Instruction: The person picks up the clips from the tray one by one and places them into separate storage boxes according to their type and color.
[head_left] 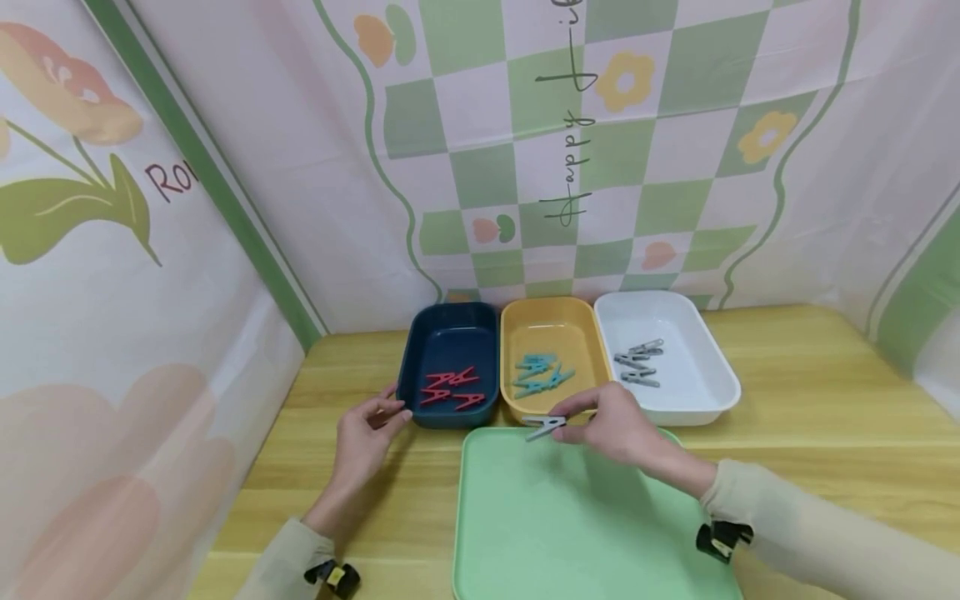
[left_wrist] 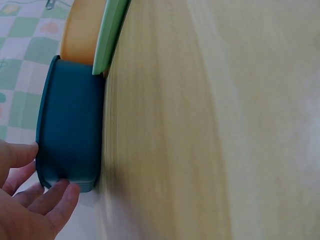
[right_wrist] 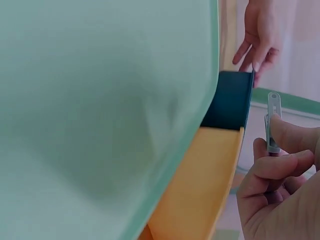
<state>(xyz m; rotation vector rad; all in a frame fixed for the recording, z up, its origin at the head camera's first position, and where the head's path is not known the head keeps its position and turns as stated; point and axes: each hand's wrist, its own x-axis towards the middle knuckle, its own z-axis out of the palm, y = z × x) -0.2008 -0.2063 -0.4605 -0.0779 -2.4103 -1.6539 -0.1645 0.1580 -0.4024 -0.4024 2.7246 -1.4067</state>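
Observation:
My right hand (head_left: 611,423) pinches a grey clothespin (head_left: 545,427) between thumb and fingers, above the far edge of the green tray (head_left: 555,533) and near the front wall of the yellow bin (head_left: 555,310). My left hand (head_left: 367,437) touches the near left corner of the dark blue bin (head_left: 450,315) with fairly straight fingers. Red clothespins (head_left: 452,388) lie in the blue bin and teal clothespins (head_left: 542,375) in the yellow one. Grey clothespins (head_left: 637,364) lie in the white bin (head_left: 697,375). In the right wrist view the held clothespin (right_wrist: 273,122) points upward.
The three bins stand side by side along the back of the wooden table (head_left: 825,400). Right behind them hangs a patterned cloth (head_left: 555,150); another cloth (head_left: 135,375) hangs at the left. The green tray sits directly in front of the bins.

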